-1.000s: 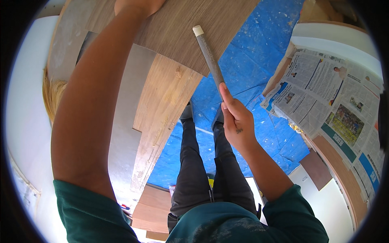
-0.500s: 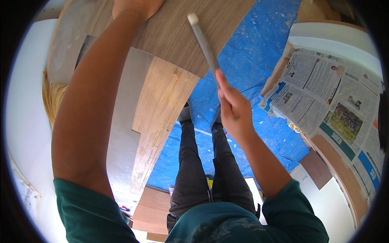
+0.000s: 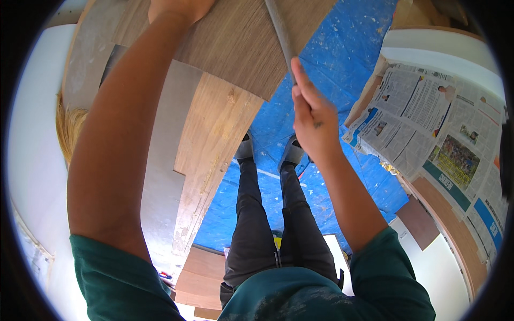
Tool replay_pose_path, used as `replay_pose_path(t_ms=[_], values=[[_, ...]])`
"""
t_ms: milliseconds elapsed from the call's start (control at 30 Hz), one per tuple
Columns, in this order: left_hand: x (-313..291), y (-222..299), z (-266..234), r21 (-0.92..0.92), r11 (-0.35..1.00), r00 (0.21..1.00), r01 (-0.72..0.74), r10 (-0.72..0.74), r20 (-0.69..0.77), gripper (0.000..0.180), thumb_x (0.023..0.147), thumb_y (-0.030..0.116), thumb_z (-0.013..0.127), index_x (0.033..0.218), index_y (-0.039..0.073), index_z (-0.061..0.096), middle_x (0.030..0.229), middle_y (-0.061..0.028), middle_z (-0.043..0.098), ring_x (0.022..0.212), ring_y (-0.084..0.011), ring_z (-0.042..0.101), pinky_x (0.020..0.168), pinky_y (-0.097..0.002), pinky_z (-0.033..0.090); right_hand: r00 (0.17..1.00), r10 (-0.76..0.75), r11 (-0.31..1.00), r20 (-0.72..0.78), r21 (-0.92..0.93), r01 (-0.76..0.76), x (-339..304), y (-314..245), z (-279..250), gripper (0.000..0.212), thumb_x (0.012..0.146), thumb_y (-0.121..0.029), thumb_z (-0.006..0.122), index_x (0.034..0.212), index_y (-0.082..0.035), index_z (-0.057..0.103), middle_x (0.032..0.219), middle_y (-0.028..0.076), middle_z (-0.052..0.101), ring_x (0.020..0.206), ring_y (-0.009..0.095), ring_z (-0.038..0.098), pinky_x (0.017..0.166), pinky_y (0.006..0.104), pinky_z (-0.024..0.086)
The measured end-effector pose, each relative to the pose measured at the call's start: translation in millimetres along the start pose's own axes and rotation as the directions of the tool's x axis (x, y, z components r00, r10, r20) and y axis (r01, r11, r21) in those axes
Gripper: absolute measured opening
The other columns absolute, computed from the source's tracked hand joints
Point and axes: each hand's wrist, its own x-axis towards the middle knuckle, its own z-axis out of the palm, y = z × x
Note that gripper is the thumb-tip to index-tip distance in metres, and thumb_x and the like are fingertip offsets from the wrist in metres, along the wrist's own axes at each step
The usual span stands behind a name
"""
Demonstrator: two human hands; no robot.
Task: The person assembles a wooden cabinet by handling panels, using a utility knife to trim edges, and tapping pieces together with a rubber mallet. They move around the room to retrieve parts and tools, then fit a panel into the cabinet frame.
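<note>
My right hand (image 3: 316,117) is closed round the near end of a long, slim grey stick (image 3: 282,35), with the thumb laid along it. The stick slants up and left over a brown wood-grain board (image 3: 235,48), and its far end is cut off by the top edge of the view. My left hand (image 3: 182,7) is at the top edge, over or on the same board. Its fingers lie out of view.
Bare pale wood (image 3: 211,128) and a grey panel (image 3: 163,144) adjoin the board. Blond bristles (image 3: 69,125) show left of my left arm. A paint-flecked blue sheet (image 3: 342,48) covers the floor under my feet. Newspaper (image 3: 423,123) covers a surface at right.
My right hand has moved up and slightly right, away from me. The stick has gone with it, so its pale tip has left the view. My left hand stays in place.
</note>
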Motion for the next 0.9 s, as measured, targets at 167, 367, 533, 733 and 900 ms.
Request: replay_pose_path(t_ms=[167, 367, 533, 733, 900], values=[[0.9, 0.0, 1.0, 0.017, 1.0, 1.0, 0.008, -0.008, 0.007, 0.071, 0.102, 0.056, 0.033, 0.152, 0.007, 0.038, 0.162, -0.0136, 0.03, 0.152, -0.0301, 0.02, 0.125, -0.0462, 0.012, 0.996, -0.051, 0.997, 0.076, -0.051, 0.055, -54.8, 5.9, 4.8, 0.061, 0.096, 0.004, 0.054, 0.151, -0.022, 0.047, 0.079, 0.014, 0.062, 0.069, 0.023, 0.063, 0.067, 0.0332, 0.051], [0.6, -1.7, -2.7, 0.007, 1.0, 1.0, 0.006, -0.006, 0.003, 0.071, 0.102, 0.056, 0.033, 0.153, 0.007, 0.037, 0.162, -0.0135, 0.03, 0.153, -0.0298, 0.019, 0.125, -0.046, 0.012, 0.998, -0.063, 0.998, 0.027, 0.014, 0.063, -2.0, -0.1, 4.8, 0.059, 0.097, 0.003, 0.055, 0.151, -0.021, 0.046, 0.078, 0.01, 0.06, 0.069, 0.02, 0.059, 0.067, 0.0313, 0.049], [0.2, -9.1, -6.5, 0.052, 0.998, 1.0, 0.025, -0.026, 0.018, 0.071, 0.102, 0.056, 0.032, 0.153, 0.007, 0.037, 0.163, -0.0133, 0.03, 0.153, -0.0298, 0.018, 0.125, -0.046, 0.012, 0.996, -0.07, 0.997, 0.057, -0.027, 0.072, -31.0, 1.5, 10.5, 0.06, 0.097, 0.002, 0.055, 0.151, -0.022, 0.047, 0.08, 0.013, 0.063, 0.07, 0.026, 0.065, 0.066, 0.0348, 0.052], [1.3, -3.1, -4.8, 0.022, 1.0, 1.0, 0.015, -0.016, 0.02, 0.072, 0.102, 0.057, 0.032, 0.153, 0.007, 0.036, 0.163, -0.0134, 0.029, 0.153, -0.0298, 0.018, 0.125, -0.046, 0.012, 0.996, -0.068, 0.996, 0.049, -0.057, 0.071, -15.3, 2.5, 4.9, 0.061, 0.096, 0.002, 0.055, 0.151, -0.024, 0.046, 0.079, 0.012, 0.063, 0.07, 0.025, 0.065, 0.067, 0.0345, 0.052], [0.9, -5.7, -2.8, -0.001, 1.0, 1.0, -0.001, 0.001, -0.005, 0.071, 0.102, 0.056, 0.033, 0.153, 0.007, 0.037, 0.162, -0.0134, 0.03, 0.153, -0.0299, 0.019, 0.125, -0.0464, 0.012, 0.997, -0.051, 0.996, 0.057, -0.069, 0.055, -36.0, 3.3, 8.4, 0.062, 0.095, 0.003, 0.055, 0.151, -0.024, 0.047, 0.079, 0.011, 0.062, 0.069, 0.025, 0.065, 0.067, 0.0343, 0.052]])
